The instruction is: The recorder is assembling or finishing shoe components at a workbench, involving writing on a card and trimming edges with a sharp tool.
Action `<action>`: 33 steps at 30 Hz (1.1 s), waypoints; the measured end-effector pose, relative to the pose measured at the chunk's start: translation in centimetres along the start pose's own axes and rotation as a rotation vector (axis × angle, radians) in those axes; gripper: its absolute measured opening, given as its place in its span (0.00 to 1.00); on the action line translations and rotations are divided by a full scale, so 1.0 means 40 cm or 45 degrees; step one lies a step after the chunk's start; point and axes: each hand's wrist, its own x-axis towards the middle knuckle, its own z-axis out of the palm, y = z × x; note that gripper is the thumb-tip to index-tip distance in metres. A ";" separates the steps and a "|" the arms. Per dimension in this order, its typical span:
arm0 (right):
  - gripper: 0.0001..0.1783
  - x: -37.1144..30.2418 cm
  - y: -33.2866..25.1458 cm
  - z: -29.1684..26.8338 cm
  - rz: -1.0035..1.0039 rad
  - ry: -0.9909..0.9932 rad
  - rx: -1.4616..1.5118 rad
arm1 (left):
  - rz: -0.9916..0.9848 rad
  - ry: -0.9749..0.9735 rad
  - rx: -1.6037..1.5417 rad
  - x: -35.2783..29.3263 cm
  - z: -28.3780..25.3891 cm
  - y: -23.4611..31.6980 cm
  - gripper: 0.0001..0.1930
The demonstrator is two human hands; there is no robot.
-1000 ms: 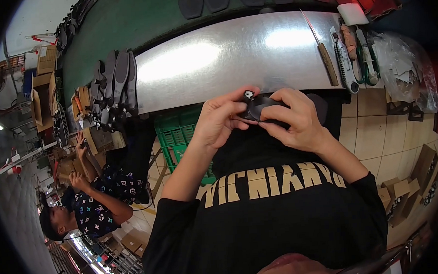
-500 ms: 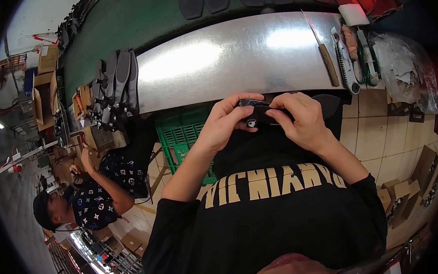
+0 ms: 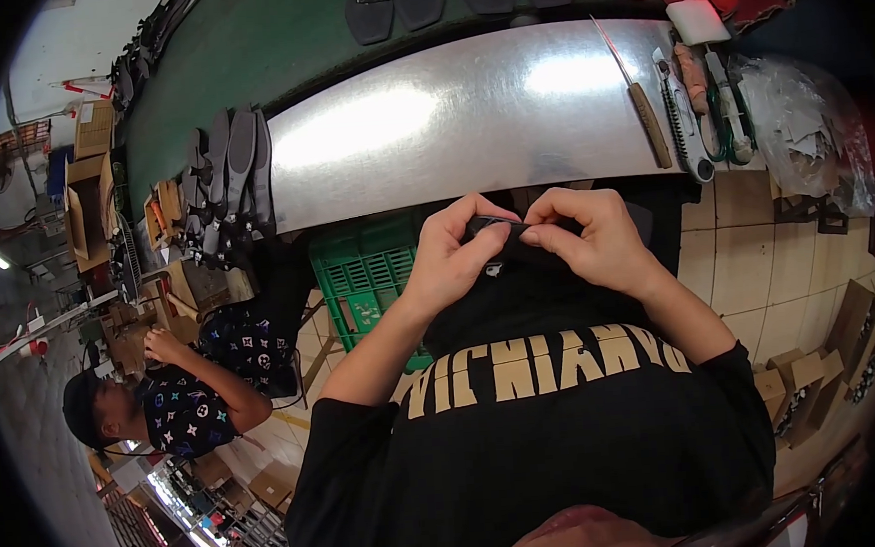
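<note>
My left hand [image 3: 453, 255] and my right hand [image 3: 589, 234] are close together in front of my body, just below the near edge of the metal worktop [image 3: 468, 121]. Between them they hold a black sandal [image 3: 642, 223], its dark sole end showing past my right hand. My left thumb and fingers are closed around its strap part. The fingertips of my right hand pinch the same part, almost touching my left thumb. A small whitish piece shows under my left fingers. Fingers and black clothing hide much of the sandal.
An awl [image 3: 649, 120], a utility knife [image 3: 699, 162] and green-handled scissors [image 3: 719, 126] lie at the worktop's right. Beside them is a clear plastic bag [image 3: 809, 130]. Black sandals [image 3: 240, 155] stand at the left. A green crate [image 3: 363, 278] sits below. A co-worker [image 3: 204, 388] is at left.
My hands have drawn closer together, the right fingertips now pinching beside my left thumb. The sandal has turned, showing less of its strap. The co-worker's hands have moved.
</note>
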 end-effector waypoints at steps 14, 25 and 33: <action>0.22 0.106 0.061 -0.187 -0.485 0.850 -1.039 | 0.002 0.592 -0.934 0.041 -0.188 -0.090 0.18; 0.18 0.075 0.059 -0.048 -0.277 0.421 -0.363 | -0.285 0.438 -1.551 0.064 -0.136 -0.097 0.21; 0.29 0.037 0.050 0.100 0.172 -0.113 0.383 | -0.430 0.347 -1.580 0.086 -0.046 -0.076 0.14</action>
